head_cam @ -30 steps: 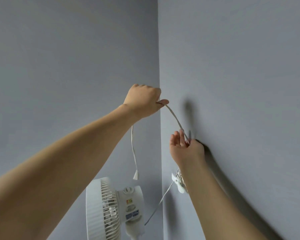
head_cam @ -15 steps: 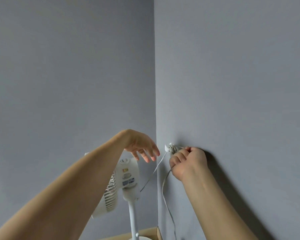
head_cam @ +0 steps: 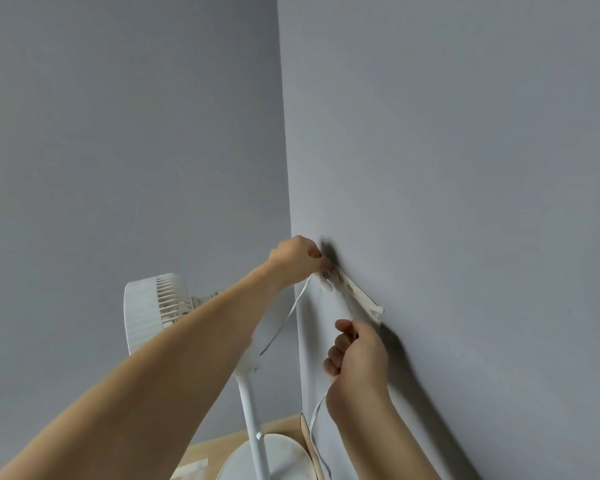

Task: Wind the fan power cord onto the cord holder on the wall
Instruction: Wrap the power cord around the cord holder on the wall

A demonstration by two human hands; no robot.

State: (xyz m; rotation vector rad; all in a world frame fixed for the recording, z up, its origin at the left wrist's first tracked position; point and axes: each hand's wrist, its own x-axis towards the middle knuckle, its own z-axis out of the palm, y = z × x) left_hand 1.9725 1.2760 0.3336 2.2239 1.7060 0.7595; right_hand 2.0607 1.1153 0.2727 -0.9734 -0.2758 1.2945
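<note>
A white cord holder (head_cam: 355,296) is fixed to the right-hand grey wall near the corner, with several turns of white power cord wound along it. My left hand (head_cam: 297,258) pinches the cord at the holder's upper end. My right hand (head_cam: 357,351) sits just below the holder's lower end and grips the cord, which hangs slack (head_cam: 315,424) from under that hand toward the floor. Another stretch of cord (head_cam: 284,323) runs down from my left hand to the white pedestal fan (head_cam: 156,306).
The fan's pole (head_cam: 252,417) and round base (head_cam: 278,455) stand in the corner on a light wooden floor (head_cam: 222,448). Plain grey walls fill the rest of the view.
My left hand rose from open air by the fan to the holder's upper end and closed on the cord. My right hand dropped from the holder to below its lower end.
</note>
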